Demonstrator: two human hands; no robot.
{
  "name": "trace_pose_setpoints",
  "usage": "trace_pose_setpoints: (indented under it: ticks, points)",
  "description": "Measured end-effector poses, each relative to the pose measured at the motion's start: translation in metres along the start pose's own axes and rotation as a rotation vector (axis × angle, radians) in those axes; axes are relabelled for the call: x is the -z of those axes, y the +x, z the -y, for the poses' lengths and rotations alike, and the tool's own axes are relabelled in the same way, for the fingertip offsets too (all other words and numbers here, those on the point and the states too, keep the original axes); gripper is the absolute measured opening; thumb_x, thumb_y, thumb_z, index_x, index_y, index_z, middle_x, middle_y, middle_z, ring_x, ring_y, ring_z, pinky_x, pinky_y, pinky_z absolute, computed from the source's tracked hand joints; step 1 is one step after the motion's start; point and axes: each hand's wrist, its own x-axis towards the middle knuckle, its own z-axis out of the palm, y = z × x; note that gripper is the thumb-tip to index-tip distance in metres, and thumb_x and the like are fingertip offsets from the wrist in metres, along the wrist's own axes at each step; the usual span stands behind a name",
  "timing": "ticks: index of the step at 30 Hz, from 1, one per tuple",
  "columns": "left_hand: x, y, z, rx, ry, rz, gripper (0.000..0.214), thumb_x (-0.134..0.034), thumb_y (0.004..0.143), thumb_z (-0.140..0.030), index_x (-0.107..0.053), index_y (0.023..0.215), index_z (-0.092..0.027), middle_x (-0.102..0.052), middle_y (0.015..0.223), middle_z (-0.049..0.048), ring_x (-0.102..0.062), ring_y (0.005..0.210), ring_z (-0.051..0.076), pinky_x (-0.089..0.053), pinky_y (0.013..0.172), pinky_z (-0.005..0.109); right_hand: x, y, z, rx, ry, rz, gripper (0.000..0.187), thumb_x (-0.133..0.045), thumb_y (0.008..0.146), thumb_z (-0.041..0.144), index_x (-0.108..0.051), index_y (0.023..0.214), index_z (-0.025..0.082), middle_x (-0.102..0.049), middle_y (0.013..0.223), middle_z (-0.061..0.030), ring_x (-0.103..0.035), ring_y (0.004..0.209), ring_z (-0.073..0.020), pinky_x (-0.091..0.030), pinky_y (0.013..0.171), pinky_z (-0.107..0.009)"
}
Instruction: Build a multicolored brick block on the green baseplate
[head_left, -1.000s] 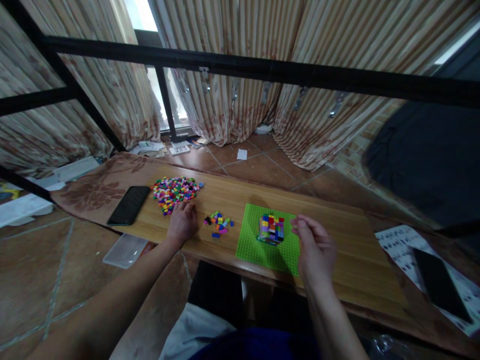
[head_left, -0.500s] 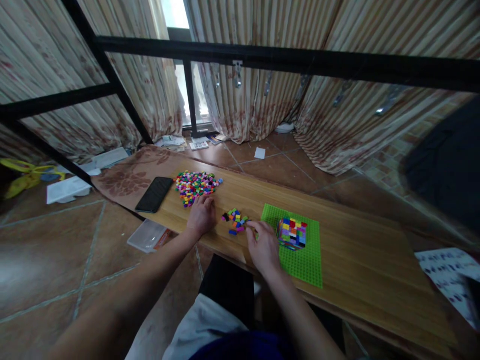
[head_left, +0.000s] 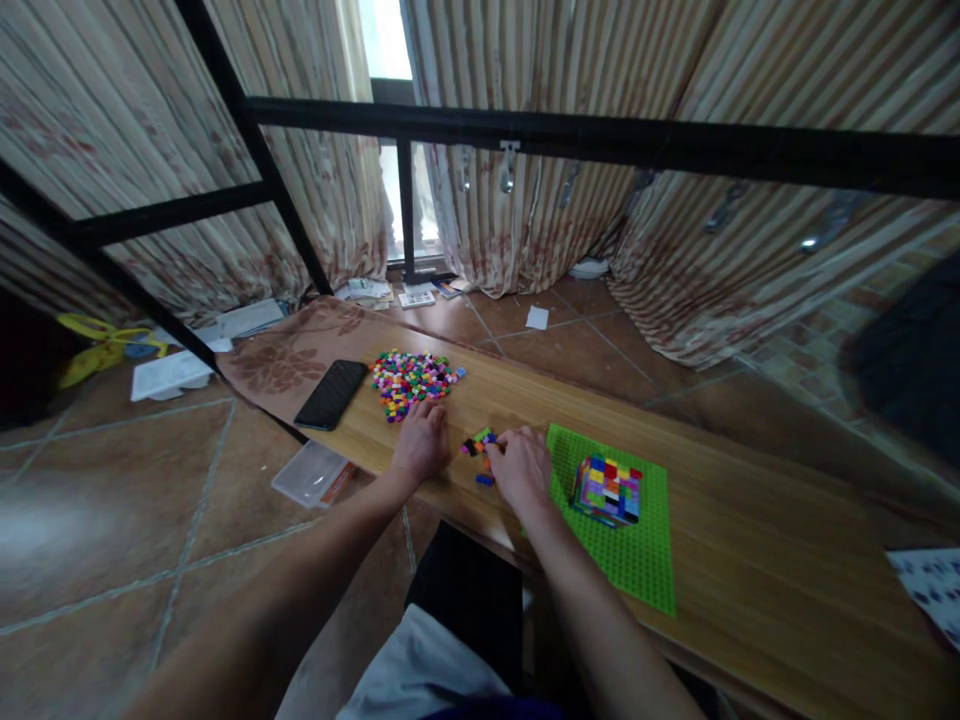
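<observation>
My left hand [head_left: 421,440] rests on the wooden table with its fingers curled. It lies at the near edge of a large pile of small toy building bricks [head_left: 412,378] in many colours; whatever may be in its fingers is hidden. Bent over a smaller group of loose bricks [head_left: 475,442], my right hand [head_left: 523,465] covers part of them. Its fingertips are drawn together at the bricks, and what lies between them is too small to make out. To its right, a multicoloured block of joined bricks [head_left: 609,490] sits on a green baseplate [head_left: 630,565].
A black phone [head_left: 331,394] lies left of the large pile, partly over a brown patterned cloth [head_left: 277,355]. Below the table's left side is a clear plastic box [head_left: 310,472]. A black metal frame [head_left: 450,125] runs behind the table [head_left: 757,540], before striped curtains [head_left: 510,220].
My right hand has moved in over the smaller group of bricks and now hides more of it. My left hand stays by the large pile. The whole view has shifted slightly.
</observation>
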Motion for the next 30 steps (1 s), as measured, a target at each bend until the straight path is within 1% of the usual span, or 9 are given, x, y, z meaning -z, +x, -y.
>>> trace_pose_setpoints:
  ticks: [7,9,12,14,18,24,28,30]
  points:
    - [-0.003,-0.002,0.003,-0.022,0.021,-0.025,0.024,-0.045,0.083,-0.009,-0.06,0.1,-0.016,-0.06,0.106,0.0121,-0.054,0.102,0.025,-0.047,0.094,0.043,-0.009,0.006,-0.012,0.077,0.016,-0.065,0.019,-0.059,0.083,0.029,-0.071,0.069,0.023,-0.066,0.079,-0.0084,-0.057,0.079,-0.0226,-0.04,0.073,-0.034]
    - [-0.004,-0.002,0.003,-0.028,0.026,-0.032,0.024,-0.046,0.082,-0.008,-0.059,0.101,-0.017,-0.06,0.107,0.0113,-0.054,0.103,0.025,-0.047,0.095,0.043,-0.008,0.006,-0.012,0.074,0.014,-0.038,0.019,-0.059,0.084,0.028,-0.07,0.07,0.022,-0.066,0.081,-0.0074,-0.056,0.081,-0.0219,-0.04,0.075,-0.033]
    - [-0.004,-0.002,0.003,-0.031,0.04,-0.04,0.025,-0.047,0.082,-0.007,-0.059,0.101,-0.017,-0.06,0.107,0.0104,-0.055,0.103,0.024,-0.046,0.097,0.043,-0.005,0.005,-0.009,0.055,0.019,0.043,0.017,-0.058,0.085,0.027,-0.069,0.073,0.02,-0.066,0.086,-0.0072,-0.056,0.087,-0.0217,-0.039,0.08,-0.032]
    - [-0.004,-0.002,0.003,-0.034,0.044,-0.047,0.024,-0.047,0.082,-0.007,-0.059,0.101,-0.017,-0.06,0.107,0.0107,-0.054,0.102,0.024,-0.047,0.096,0.042,-0.002,0.004,-0.007,0.07,0.02,0.065,0.017,-0.057,0.086,0.026,-0.068,0.075,0.019,-0.066,0.088,-0.0077,-0.055,0.089,-0.0222,-0.038,0.082,-0.032]
    - [-0.001,-0.002,0.001,-0.037,0.046,-0.054,0.023,-0.047,0.082,-0.008,-0.06,0.1,-0.016,-0.06,0.107,0.011,-0.054,0.101,0.024,-0.049,0.094,0.04,-0.003,0.003,-0.008,0.129,0.0,0.034,0.017,-0.055,0.088,0.025,-0.067,0.078,0.02,-0.065,0.088,-0.008,-0.053,0.09,-0.0231,-0.038,0.083,-0.033]
    - [0.0,-0.002,0.001,-0.03,0.036,-0.054,0.026,-0.047,0.081,-0.007,-0.06,0.1,-0.018,-0.06,0.107,0.0098,-0.054,0.101,0.024,-0.049,0.092,0.041,-0.006,0.008,-0.015,0.126,-0.025,-0.042,0.018,-0.053,0.089,0.023,-0.068,0.078,0.019,-0.065,0.087,-0.0083,-0.052,0.089,-0.0229,-0.037,0.082,-0.032]
    - [0.0,-0.002,0.001,-0.036,0.02,-0.054,0.026,-0.047,0.081,-0.007,-0.059,0.101,-0.017,-0.06,0.107,0.0101,-0.054,0.102,0.024,-0.048,0.094,0.041,-0.002,0.007,-0.018,0.117,0.004,-0.03,0.025,-0.048,0.092,0.021,-0.07,0.08,0.019,-0.065,0.088,-0.0085,-0.052,0.09,-0.0223,-0.038,0.083,-0.032]
    - [0.0,-0.002,0.001,-0.038,0.024,-0.052,0.025,-0.046,0.081,-0.008,-0.059,0.101,-0.017,-0.06,0.107,0.0106,-0.054,0.103,0.024,-0.049,0.094,0.041,0.0,0.005,-0.018,0.111,0.006,-0.016,0.024,-0.048,0.091,0.022,-0.07,0.082,0.02,-0.065,0.09,-0.0085,-0.053,0.09,-0.0224,-0.037,0.084,-0.033]
